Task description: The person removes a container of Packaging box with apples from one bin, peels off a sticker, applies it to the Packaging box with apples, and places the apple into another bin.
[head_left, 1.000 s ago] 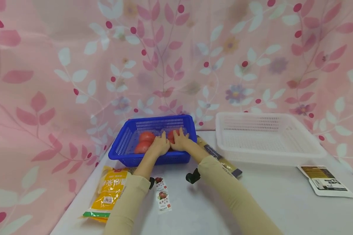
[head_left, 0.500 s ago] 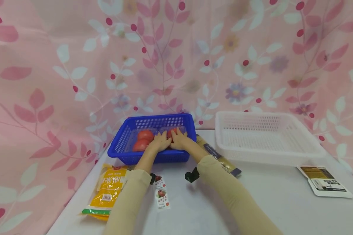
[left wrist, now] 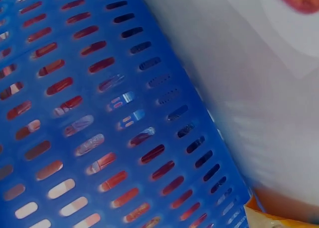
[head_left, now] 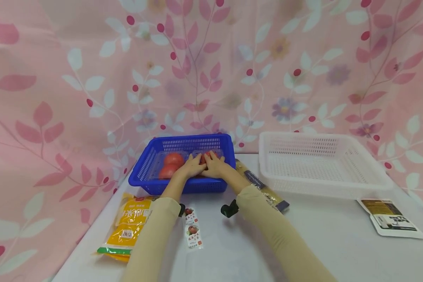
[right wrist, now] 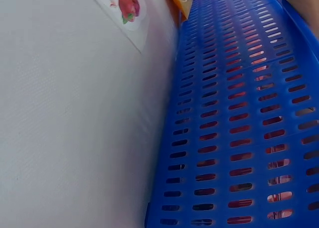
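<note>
Right hand (head_left: 216,166), fingers spread, lies over partly hidden red tomato (head_left: 203,159) in blue perforated basket (head_left: 204,187), left hand (head_left: 192,168) close at nine o'clock; whether either grips, cannot tell. Tomato sits toward right hand's eleven o'clock, that hand nearer; basket's long axis runs nine-to-three.

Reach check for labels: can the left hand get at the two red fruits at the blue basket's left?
Probably yes: the left hand is inside the open-topped blue basket, right beside the red fruits. Whether clear plastic covers them, I can't tell.
</note>
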Demonstrator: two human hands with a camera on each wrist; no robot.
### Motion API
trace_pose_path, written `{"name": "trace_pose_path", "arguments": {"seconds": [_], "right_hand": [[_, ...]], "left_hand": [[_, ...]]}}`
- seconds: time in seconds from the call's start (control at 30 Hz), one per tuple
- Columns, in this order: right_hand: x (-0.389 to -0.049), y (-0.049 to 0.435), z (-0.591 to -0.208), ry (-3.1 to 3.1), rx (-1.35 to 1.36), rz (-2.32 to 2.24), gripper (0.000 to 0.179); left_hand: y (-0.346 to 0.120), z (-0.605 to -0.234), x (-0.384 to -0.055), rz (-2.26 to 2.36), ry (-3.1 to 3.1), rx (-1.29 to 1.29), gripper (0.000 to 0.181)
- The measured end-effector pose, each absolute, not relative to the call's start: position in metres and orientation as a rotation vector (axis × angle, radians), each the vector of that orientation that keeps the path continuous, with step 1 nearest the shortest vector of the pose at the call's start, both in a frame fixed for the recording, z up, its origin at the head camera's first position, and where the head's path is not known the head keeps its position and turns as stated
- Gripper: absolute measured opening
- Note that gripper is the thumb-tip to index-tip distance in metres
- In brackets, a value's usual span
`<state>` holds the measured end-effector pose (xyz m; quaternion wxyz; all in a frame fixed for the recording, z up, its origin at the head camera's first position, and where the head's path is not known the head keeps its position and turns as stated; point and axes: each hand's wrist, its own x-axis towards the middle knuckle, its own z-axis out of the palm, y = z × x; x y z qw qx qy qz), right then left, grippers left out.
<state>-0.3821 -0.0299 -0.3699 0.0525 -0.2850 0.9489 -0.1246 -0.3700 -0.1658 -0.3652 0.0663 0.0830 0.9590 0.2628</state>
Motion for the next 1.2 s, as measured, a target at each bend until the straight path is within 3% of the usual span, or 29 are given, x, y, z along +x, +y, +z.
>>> {"name": "trace_pose_path", "arguments": {"seconds": [0.5, 1.2], "right_hand": [[-0.394, -0.026, -0.375, 2.866, -0.927, -0.423, 0.079], [-0.395, -0.029, -0.375, 2.883, -0.883, -0.494, 0.081]], "left_hand": [[-0.161, -0.369, -0.380, 0.484, 2.914, 0.233, 0.073], [-0.173, -0.371, -0.386, 0.604, 2.976, 0.352, 0.077]]}}
